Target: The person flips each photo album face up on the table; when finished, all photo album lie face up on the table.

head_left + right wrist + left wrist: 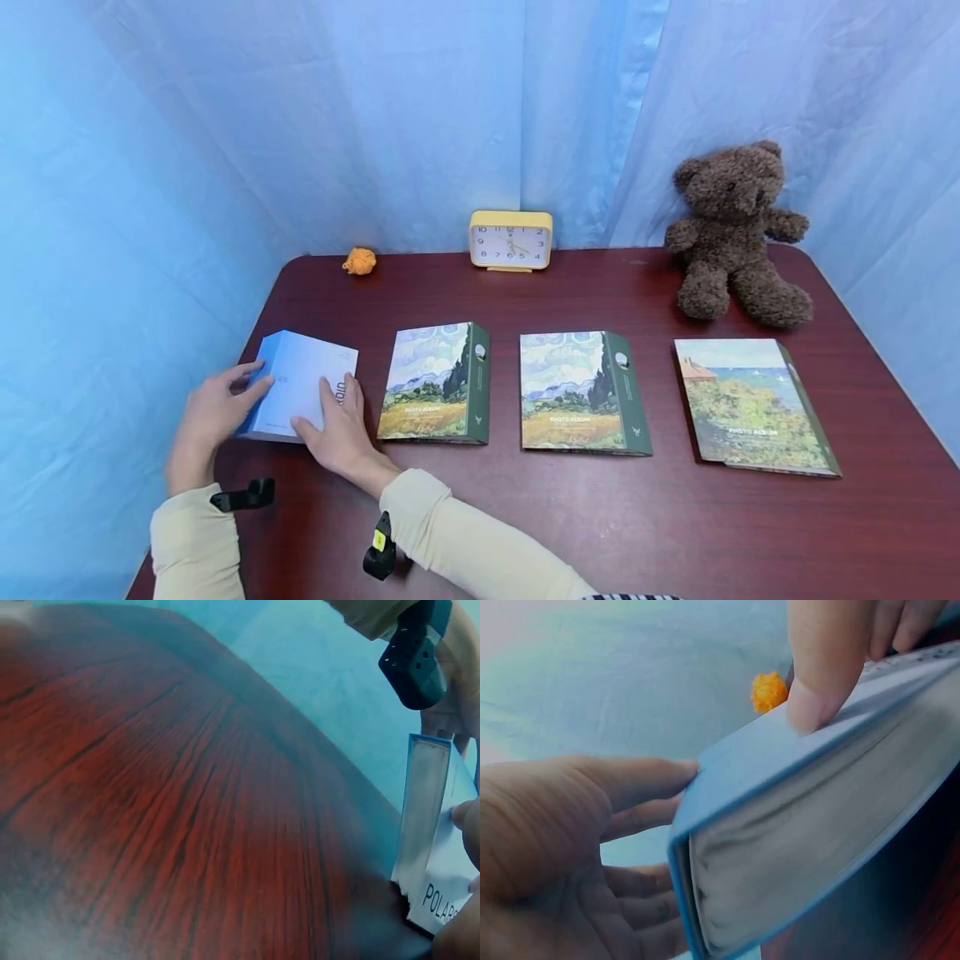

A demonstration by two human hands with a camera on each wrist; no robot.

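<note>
A thick pale-blue and white album (306, 362) lies at the table's left side, with POLAROID lettering partly covered by fingers. My left hand (213, 410) is at its blue spine, fingertips touching the spine edge. In the left wrist view that hand (562, 847) has its fingers extended along the spine, and the page block faces the camera. Across the cover rests my right hand (341, 429), thumb near the front edge and fingers spread toward the right side. The right thumb (821, 682) presses flat on the cover.
Right of the album lie two matching landscape photo albums (427, 383) (570, 392) and a seaside photo album (750, 400). Along the back stand an orange yarn ball (360, 262), a yellow clock (511, 242) and a brown teddy bear (731, 225). Blue curtains (420, 125) surround the table.
</note>
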